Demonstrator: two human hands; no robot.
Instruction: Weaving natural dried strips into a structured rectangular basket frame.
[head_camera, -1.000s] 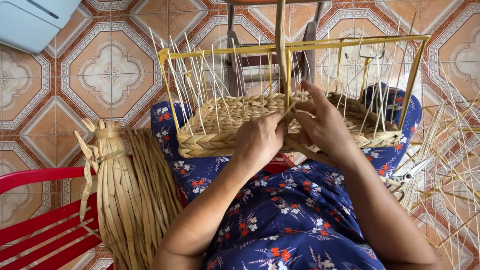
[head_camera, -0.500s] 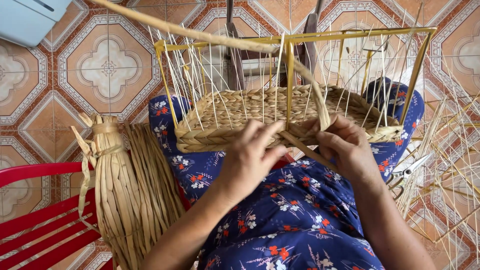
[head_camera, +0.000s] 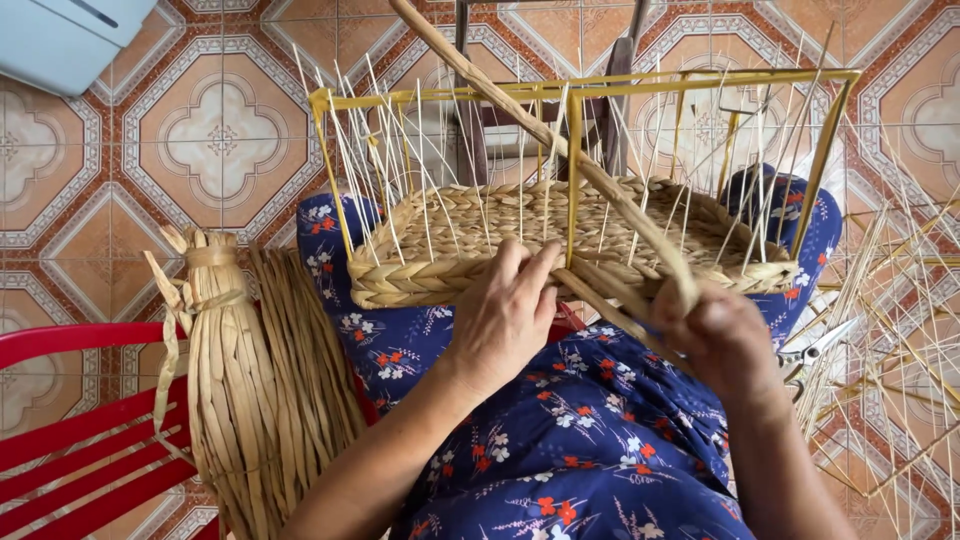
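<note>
On the lap, head view: a half-woven basket (head_camera: 560, 240) rests on the person's knees, over a blue flowered dress (head_camera: 590, 440).
Frame: a yellow wire frame (head_camera: 575, 150) stands around the woven base, with thin pale stakes (head_camera: 400, 170) rising along its sides.
Left hand: the left hand (head_camera: 505, 315) lies flat against the near rim of the basket, fingers pressed on the braid just beside the middle yellow upright; it grips nothing that I can see.
Right hand: the right hand (head_camera: 715, 335) is closed round a long flat strand (head_camera: 560, 150), which runs up and away to the top edge of the picture.
Strand path: the strand crosses in front of the middle upright and reaches the rim between the 2 hands.
Doing it well: judging from the grip, the pull should stay even while the left fingers pin the last turn, so the row sits tight against the one below and the stakes stay upright.
Risk: a sharp tug could likely bend a thin stake or kink the dry strand.
Beside the lap: a tied bundle of strands (head_camera: 250, 380) leans against a red bench (head_camera: 70, 440), to the person's left.
Floor: patterned tiles (head_camera: 200, 140); loose stakes (head_camera: 890, 340) lie at the right.
</note>
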